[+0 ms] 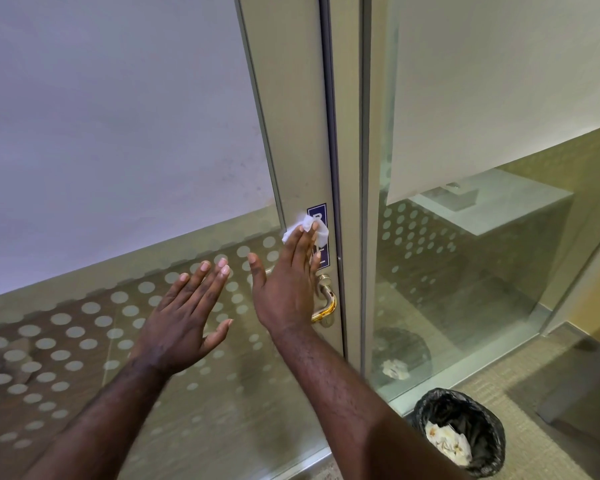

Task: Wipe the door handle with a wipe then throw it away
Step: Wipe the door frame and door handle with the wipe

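Note:
A metal lever door handle (326,304) sits on the door's pale frame, below a blue sign (321,252). My right hand (286,282) is stretched flat toward the frame, its fingertips pressing a crumpled white wipe (321,230) against the sign, just above the handle. The palm hides part of the handle. My left hand (187,315) hovers with fingers spread in front of the dotted glass, to the left of the right hand, holding nothing.
A small bin with a black liner (489,427) stands on the floor at the lower right, with crumpled paper inside. A fixed glass panel (465,271) is right of the door. The door's glass (84,202) is frosted above and dotted below.

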Motion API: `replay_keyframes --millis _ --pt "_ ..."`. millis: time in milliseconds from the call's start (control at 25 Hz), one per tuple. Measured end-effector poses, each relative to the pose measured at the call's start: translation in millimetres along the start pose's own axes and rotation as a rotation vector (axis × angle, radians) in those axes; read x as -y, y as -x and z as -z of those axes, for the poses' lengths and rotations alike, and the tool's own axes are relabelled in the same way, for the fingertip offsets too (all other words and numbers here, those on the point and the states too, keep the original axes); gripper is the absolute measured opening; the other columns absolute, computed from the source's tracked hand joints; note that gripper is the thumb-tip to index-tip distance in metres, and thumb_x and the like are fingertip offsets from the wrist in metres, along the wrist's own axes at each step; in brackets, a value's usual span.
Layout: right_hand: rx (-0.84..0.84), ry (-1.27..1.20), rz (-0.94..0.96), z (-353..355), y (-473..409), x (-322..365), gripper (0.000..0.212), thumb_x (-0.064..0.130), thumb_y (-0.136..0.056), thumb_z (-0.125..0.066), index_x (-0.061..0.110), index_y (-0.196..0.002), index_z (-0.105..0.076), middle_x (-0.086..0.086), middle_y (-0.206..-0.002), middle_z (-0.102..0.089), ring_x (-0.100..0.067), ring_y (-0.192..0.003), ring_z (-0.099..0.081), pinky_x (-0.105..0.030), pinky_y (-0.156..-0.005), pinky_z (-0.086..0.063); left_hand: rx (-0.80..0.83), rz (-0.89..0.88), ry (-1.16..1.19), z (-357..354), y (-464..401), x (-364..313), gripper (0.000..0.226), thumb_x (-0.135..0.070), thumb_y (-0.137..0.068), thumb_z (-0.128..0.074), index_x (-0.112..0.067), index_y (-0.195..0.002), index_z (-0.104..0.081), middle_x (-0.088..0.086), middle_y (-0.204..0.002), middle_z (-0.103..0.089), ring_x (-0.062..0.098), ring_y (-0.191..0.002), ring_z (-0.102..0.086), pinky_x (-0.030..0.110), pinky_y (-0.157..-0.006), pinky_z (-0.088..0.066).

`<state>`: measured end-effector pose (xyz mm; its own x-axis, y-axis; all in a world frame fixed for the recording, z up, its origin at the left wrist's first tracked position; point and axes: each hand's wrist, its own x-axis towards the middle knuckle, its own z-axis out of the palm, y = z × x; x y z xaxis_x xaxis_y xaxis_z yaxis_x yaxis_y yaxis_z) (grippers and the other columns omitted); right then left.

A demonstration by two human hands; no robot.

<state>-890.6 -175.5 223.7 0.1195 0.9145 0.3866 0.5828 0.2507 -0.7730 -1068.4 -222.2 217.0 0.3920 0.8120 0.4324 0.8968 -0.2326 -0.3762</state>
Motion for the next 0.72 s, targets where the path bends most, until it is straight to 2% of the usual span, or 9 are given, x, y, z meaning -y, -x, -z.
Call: replay_keyframes --millis 80,200,280,440,560,720 --pt "-0.024 0.028 0.098 7.3 -8.1 8.1 0.087 0.070 -0.090 -0.016 0.018 -0.149 0.019 -0.002 -0.159 0.024 -0.011 -0.137 0.035 -0.039 -0.117 0.004 0.030 0.008 -0.004 4.1 0.2 -1.0 0.083 -0.054 -0.091 -0.038 -0.011 -0.156 -0.011 0.004 -0.162 -0.012 0.016 -0.151 -0.001 0.032 -0.123 0.002" --pt "0.010 0.096 0.345 15.9 -6.4 13.0 0.080 0.056 -0.097 -0.026 0.012 -0.150 0.014 -0.006 -0.160 0.019 -0.016 -0.145 0.020 -0.040 -0.118 0.006 0.060 0.019 0.007 7.9 0.5 -3.0 0.083 -0.055 -0.092 -0.037 -0.009 -0.155 -0.011 0.007 -0.161 -0.016 0.015 -0.151 0.002 0.031 -0.122 0.003" --pt "0.048 0.081 0.440 18.6 8.9 9.6 0.079 0.050 -0.098 -0.032 0.011 -0.150 0.013 -0.006 -0.160 0.019 -0.018 -0.146 0.015 -0.039 -0.119 0.003 0.064 0.021 0.029 9.5 0.7 -3.5 0.082 -0.055 -0.091 -0.037 -0.008 -0.155 -0.012 0.008 -0.161 -0.018 0.014 -0.151 0.002 0.031 -0.122 0.002" --pt "-0.008 0.042 0.381 28.9 45.4 -15.4 0.078 0.053 -0.098 -0.030 0.012 -0.151 0.008 -0.006 -0.160 0.014 -0.020 -0.148 0.008 -0.035 -0.120 0.003 0.052 0.025 0.060 11.6 0.6 -6.4 0.084 -0.055 -0.091 -0.036 -0.010 -0.156 -0.007 0.008 -0.162 -0.017 0.015 -0.151 0.001 0.031 -0.122 0.002" --pt "-0.057 0.072 0.341 53.8 50.4 -49.8 0.082 0.058 -0.095 -0.032 0.009 -0.152 0.001 -0.012 -0.161 0.004 -0.023 -0.148 0.002 -0.032 -0.120 0.003 0.055 0.070 0.074 9.4 3.1 -12.9 0.085 -0.055 -0.091 -0.034 -0.010 -0.156 -0.003 0.009 -0.162 -0.013 0.015 -0.151 0.004 0.031 -0.122 0.004" --pt "-0.040 0.197 0.438 92.8 40.7 -119.6 0.083 0.054 -0.094 -0.040 0.002 -0.151 -0.009 -0.015 -0.160 -0.005 -0.026 -0.148 -0.006 -0.040 -0.120 -0.011 0.094 0.132 0.079 -1.5 17.3 -30.8 0.085 -0.059 -0.092 -0.029 -0.010 -0.156 0.000 0.009 -0.163 -0.011 0.018 -0.151 0.003 0.032 -0.122 0.004"
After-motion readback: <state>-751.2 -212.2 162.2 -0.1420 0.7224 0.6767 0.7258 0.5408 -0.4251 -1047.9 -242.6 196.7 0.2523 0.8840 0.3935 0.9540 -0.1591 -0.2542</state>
